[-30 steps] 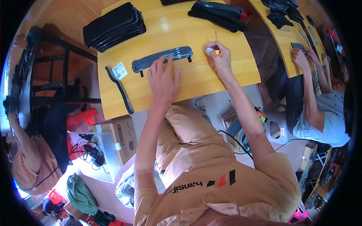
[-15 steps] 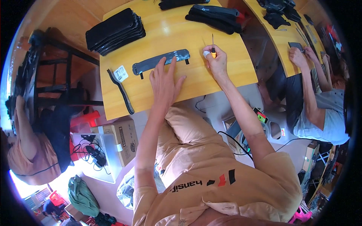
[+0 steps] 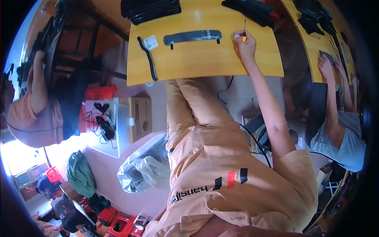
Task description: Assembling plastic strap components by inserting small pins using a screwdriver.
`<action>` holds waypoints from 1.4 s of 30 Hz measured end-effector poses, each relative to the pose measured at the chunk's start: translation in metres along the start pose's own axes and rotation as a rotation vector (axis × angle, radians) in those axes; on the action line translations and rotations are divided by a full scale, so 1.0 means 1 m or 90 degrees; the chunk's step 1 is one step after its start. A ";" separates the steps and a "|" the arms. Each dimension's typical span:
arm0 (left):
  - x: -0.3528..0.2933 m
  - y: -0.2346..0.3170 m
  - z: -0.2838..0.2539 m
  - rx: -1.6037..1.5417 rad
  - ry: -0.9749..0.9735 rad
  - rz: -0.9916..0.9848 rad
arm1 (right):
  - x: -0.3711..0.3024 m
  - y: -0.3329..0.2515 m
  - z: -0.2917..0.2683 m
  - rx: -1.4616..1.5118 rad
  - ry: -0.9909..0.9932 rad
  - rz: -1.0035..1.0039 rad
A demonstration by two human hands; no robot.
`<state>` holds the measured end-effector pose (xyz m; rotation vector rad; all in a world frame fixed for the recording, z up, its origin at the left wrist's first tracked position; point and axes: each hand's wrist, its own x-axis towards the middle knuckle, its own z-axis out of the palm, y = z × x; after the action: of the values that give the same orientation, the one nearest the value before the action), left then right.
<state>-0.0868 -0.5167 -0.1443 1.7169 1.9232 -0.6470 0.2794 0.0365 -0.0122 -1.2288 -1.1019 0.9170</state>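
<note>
Yellow desk [image 3: 205,65] ahead of you, thin curved black strip [image 3: 147,57] at its left with a small white label [image 3: 150,42] beside it, long dark panel [image 3: 192,36] right of that, your right hand [image 3: 245,42] right of the panel, grip pinching a small orange-handled screwdriver [image 3: 244,32] upright, your left hand out of view.

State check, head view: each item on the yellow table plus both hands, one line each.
Long black part: flat on the yellow table, nothing touching it.
Curved black strip: flat near the table's left edge.
White tag: flat beside the strip.
Black stack: piled at the far edge.
Screwdriver: gripped, shaft pointing away from the person.
Right hand: closed on the screwdriver.
Left hand: not in view.
</note>
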 end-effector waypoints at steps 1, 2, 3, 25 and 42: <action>-0.010 0.002 0.022 -0.017 -0.005 -0.005 | 0.002 0.003 0.000 -0.027 0.007 -0.015; -0.020 0.006 0.038 -0.035 -0.007 -0.011 | 0.002 0.005 -0.001 -0.030 -0.002 -0.015; -0.030 0.010 0.047 -0.051 -0.010 -0.018 | 0.003 0.007 -0.002 -0.032 0.005 -0.024; -0.073 0.051 0.109 -0.298 0.047 -0.091 | 0.021 0.043 -0.006 -0.156 0.025 -0.084; -0.056 0.052 0.117 -0.481 0.044 -0.089 | 0.013 0.024 -0.005 -0.129 0.051 -0.085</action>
<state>-0.0246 -0.6287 -0.2011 1.1381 1.9827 0.1124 0.2878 0.0507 -0.0346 -1.3281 -1.2194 0.6613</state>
